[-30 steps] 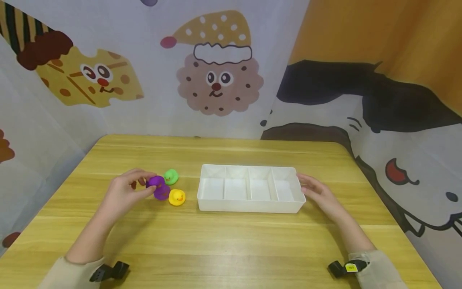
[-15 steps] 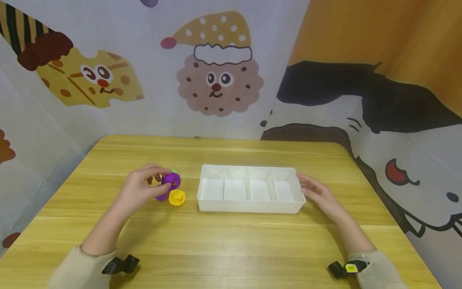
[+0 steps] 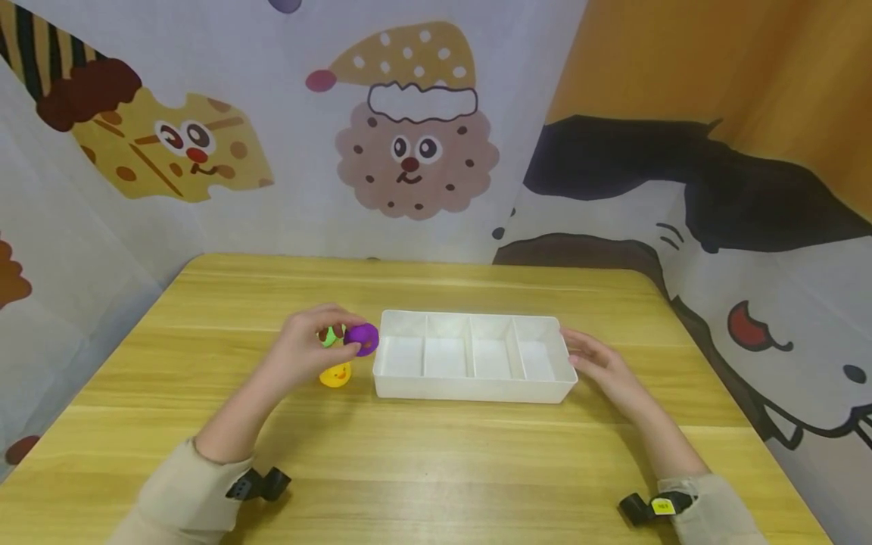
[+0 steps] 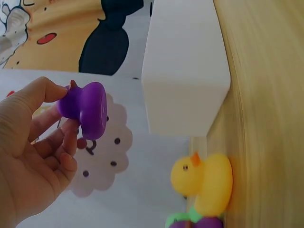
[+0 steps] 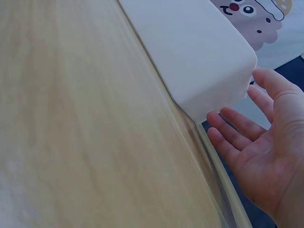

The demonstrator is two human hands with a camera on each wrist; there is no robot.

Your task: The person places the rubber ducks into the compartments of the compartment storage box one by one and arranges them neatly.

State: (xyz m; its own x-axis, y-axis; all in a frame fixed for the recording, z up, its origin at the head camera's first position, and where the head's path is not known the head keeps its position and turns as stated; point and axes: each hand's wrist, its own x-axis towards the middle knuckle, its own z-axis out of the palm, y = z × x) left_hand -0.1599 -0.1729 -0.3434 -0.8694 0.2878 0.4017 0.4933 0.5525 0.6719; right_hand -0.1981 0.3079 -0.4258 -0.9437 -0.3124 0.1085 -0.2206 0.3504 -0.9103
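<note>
My left hand [image 3: 308, 344] pinches a purple rubber duck [image 3: 369, 337] between thumb and fingertips, beside the left end of a white box [image 3: 473, 388] with several compartments. In the left wrist view that purple duck [image 4: 93, 111] is held up off the table with its flat base turned outward. A yellow rubber duck [image 3: 336, 375] and a green one [image 3: 330, 337], partly covered by the hand, sit under and behind the left hand. Another purple duck [image 4: 210, 223] shows at the bottom of the left wrist view. My right hand [image 5: 268, 147], fingers relaxed, touches the box's right end.
The wooden table [image 3: 436, 469] carries the box near its middle. Behind it hangs a cartoon-printed curtain [image 3: 286, 227]. Each wrist wears a black camera strap, such as the right wrist's camera [image 3: 635, 509].
My left hand has lifted the purple duck and carried it rightward, past the other ducks, to the box's left end. The right hand and the box stay in place.
</note>
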